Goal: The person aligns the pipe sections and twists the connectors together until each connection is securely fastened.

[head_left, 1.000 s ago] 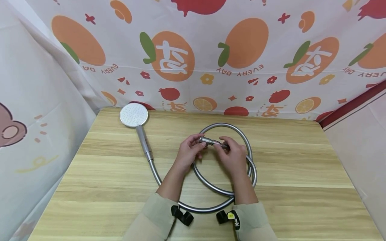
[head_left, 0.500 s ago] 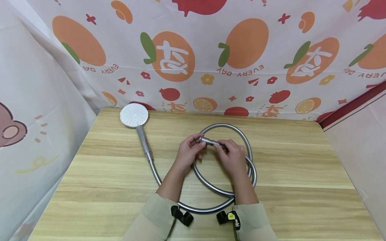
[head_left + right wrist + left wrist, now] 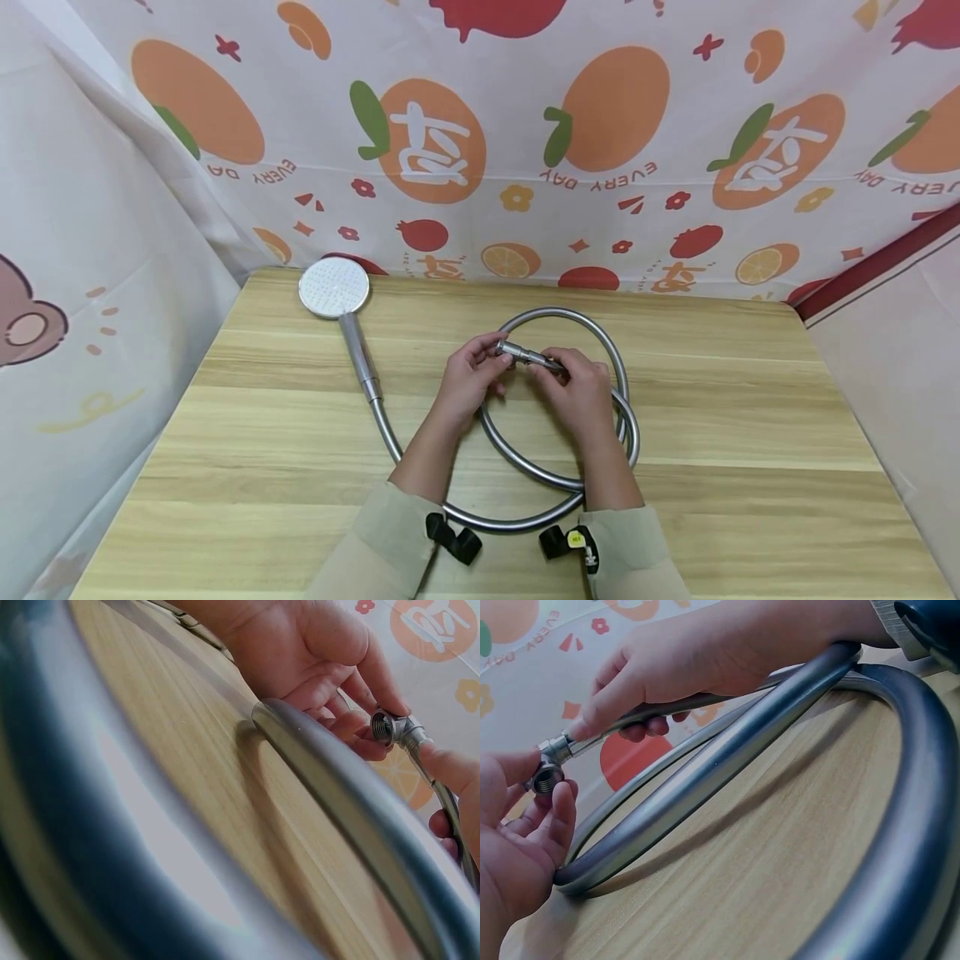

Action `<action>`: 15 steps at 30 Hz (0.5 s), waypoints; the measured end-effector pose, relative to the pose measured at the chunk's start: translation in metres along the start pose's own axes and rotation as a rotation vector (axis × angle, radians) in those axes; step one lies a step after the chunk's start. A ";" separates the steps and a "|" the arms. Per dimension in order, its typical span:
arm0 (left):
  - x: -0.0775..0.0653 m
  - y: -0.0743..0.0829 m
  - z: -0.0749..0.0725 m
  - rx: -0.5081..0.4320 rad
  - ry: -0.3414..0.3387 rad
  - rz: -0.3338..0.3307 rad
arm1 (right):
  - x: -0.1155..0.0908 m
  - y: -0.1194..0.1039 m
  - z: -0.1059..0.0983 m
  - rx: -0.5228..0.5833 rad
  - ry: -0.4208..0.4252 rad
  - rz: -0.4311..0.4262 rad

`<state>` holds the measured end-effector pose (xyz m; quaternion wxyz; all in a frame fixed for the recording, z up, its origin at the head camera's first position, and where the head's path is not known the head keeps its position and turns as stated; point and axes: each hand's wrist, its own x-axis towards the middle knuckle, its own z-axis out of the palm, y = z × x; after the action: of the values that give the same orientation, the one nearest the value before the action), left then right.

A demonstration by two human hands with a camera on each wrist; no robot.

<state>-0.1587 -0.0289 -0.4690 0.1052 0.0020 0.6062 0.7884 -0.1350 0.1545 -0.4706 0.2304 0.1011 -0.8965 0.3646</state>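
Observation:
My left hand pinches a small silvery threaded fitting between thumb and fingers; its round threaded opening shows in both wrist views. My right hand grips the end of a grey shower hose, with the thumb close to where hose and fitting meet. Hose end and fitting are in line and touching; how far they are screwed together cannot be seen. From there the hose loops on the table beneath both forearms. Its other end joins a handheld shower head, lying face up at the back left.
The wooden table reaches a fruit-print cloth hanging along its back edge. A pale cloth hangs on the left. At the right stands a light panel with a dark red strip.
My right fingers have curled in and the thumb has shifted slightly right along the hose end. My left hand holds the fitting in the same place. The shower head has not moved.

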 end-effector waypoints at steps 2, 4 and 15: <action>-0.001 0.000 0.000 -0.003 -0.006 0.000 | 0.000 0.000 0.001 -0.021 -0.001 -0.005; -0.001 0.000 0.000 -0.006 -0.008 -0.002 | 0.000 0.000 0.001 -0.030 -0.008 0.004; 0.000 0.000 0.000 -0.005 0.013 -0.008 | 0.000 0.001 0.000 0.012 -0.009 0.026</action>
<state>-0.1583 -0.0284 -0.4690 0.1044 -0.0056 0.6050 0.7893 -0.1354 0.1548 -0.4709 0.2210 0.0923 -0.8966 0.3724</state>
